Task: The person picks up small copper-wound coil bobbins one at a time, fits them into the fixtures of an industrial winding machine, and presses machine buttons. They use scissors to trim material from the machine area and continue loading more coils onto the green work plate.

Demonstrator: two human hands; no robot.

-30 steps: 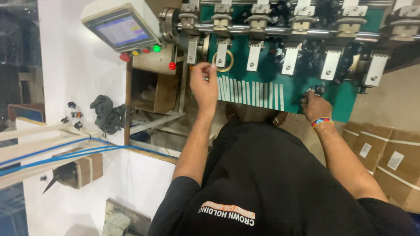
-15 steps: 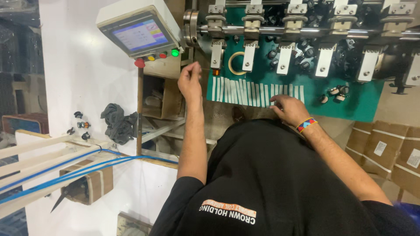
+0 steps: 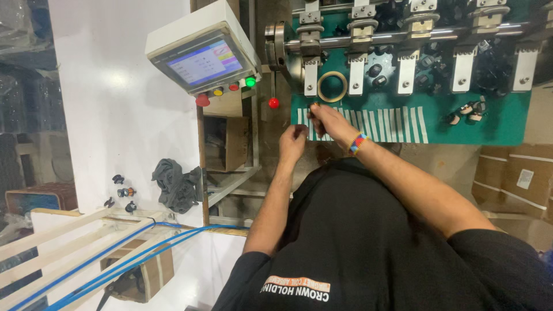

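1. We're in a cluttered workshop, looking down over our own black shirt [image 3: 368, 242] at a machine with a green bed [image 3: 495, 124] marked by a row of white stripes [image 3: 368, 122]. A white cabinet wall [image 3: 115, 103] sits to the left of it.
2. Closest in: our left hand [image 3: 292, 141] is curled loosely just short of the bed's near edge. The fingers look folded in, but we can't tell if anything's pinched in there.
3. A bit further: our right hand [image 3: 325, 120] with the beaded wristband [image 3: 357, 143] sits right on the left end of the stripes. The fingertips are pinched together on something small that's too tiny to make out.
4. The key relation: the tan ring [image 3: 332, 86] lies flat on the green bed just beyond the right hand, a touch right of its fingertips. So the right hand is the nearer one, and the left trails behind and to the left.
5. Further back: a steel shaft [image 3: 403, 37] runs crosswise, with white brackets [image 3: 357, 75] hanging off it.
6. Off left: the touchscreen panel [image 3: 204, 60] with coloured buttons [image 3: 230, 89] under it, plus a red knob [image 3: 273, 103].
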